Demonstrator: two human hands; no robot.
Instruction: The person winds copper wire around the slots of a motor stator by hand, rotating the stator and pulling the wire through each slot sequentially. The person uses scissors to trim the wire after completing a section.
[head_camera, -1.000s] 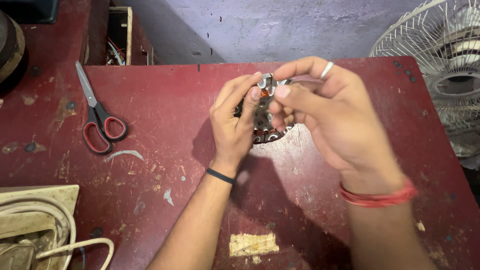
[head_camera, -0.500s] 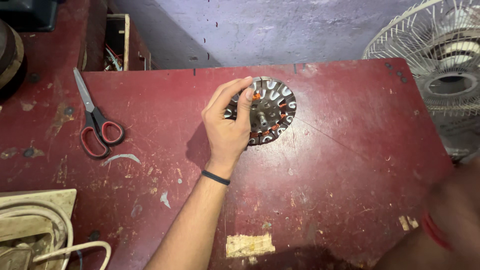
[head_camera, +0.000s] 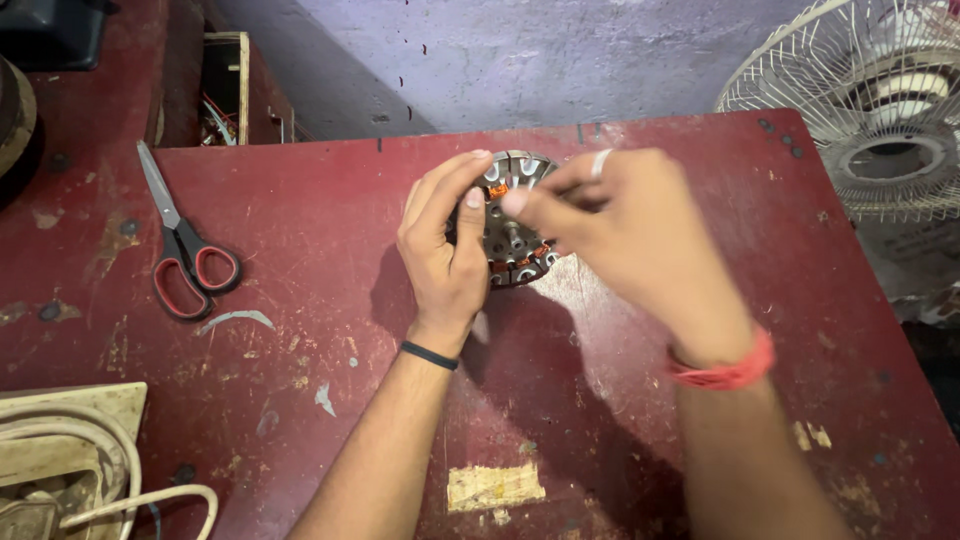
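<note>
Both hands are at the stator (head_camera: 515, 225), which lies flat on the red table (head_camera: 300, 330) toward its far edge. The left hand (head_camera: 445, 250) steadies its rim with curled fingers, while the right hand (head_camera: 625, 235) is pinched shut over it; whether it grips anything cannot be told. Judged: winding work, needing fine fingertip control; the open box (head_camera: 225, 90) behind holds wires.

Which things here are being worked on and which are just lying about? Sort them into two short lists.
In hand:
- round metal motor core with copper windings, on the red table
- left hand, gripping its edge
- right hand, fingertips over its top

Lying about:
- red-handled scissors, far left
- white fan guard, right
- white cord, bottom left
</note>
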